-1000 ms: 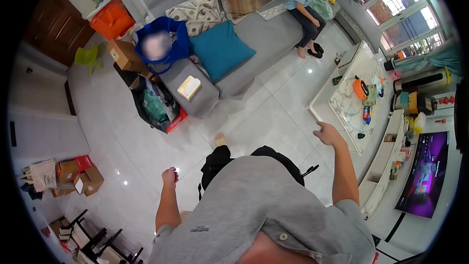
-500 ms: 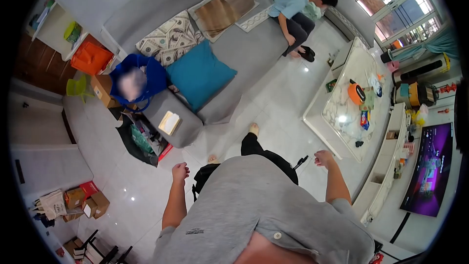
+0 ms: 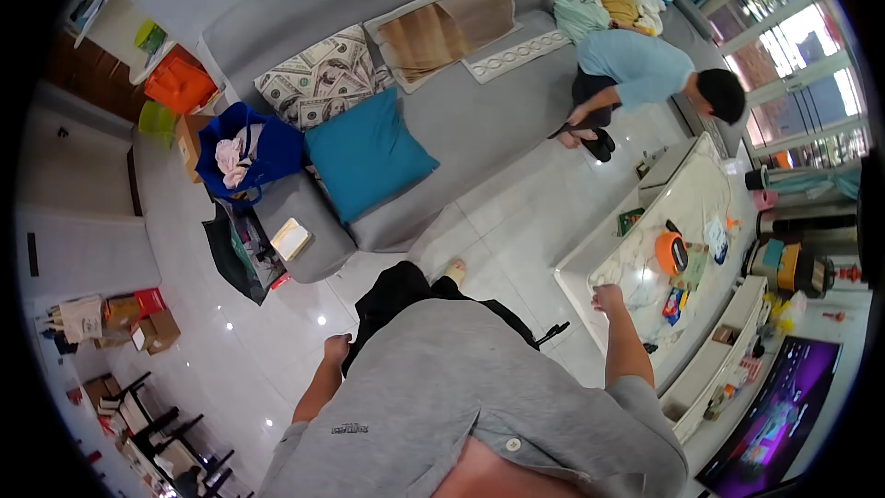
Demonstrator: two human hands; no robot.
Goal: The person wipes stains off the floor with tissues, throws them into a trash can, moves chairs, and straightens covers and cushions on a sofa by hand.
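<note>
Curls the fingers of the right hand [image 3: 607,299] inward into a loose fist, over or just beside the near edge of the marble-topped table [image 3: 631,260]; cannot tell from this view about any touch there. Curls the fingers of the left hand [image 3: 338,348] likewise, low beside the black trousers [image 3: 392,295], with the fingertips too small to read for any pinch. Bends both forearms away from a grey shirt [image 3: 406,406], and shows one bare foot [image 3: 454,271] on the pale tiled floor [image 3: 498,267]. Shows, on the tabletop past the right hand, a blue-and-red packet [image 3: 674,306], an orange item [image 3: 671,254] with a dark part, and a green mat [image 3: 693,267]. Places the low white cabinet [image 3: 690,389] beyond the table, with a lit television [image 3: 770,429] at the far right. Sets a long grey sofa [image 3: 461,143] ahead, bearing a teal cushion [image 3: 369,155], a banknote-print cushion [image 3: 318,74], a blue bag [image 3: 281,149] with pink cloth [image 3: 235,157] inside, and a small white-and-yellow box [image 3: 291,239] on the near end. Includes a person in light blue [image 3: 636,65] on the sofa, bent forward, one hand at a lower leg. Shows cartons [image 3: 157,330] grouped by the left wall and dark-framed chairs [image 3: 164,424] at lower left.
</note>
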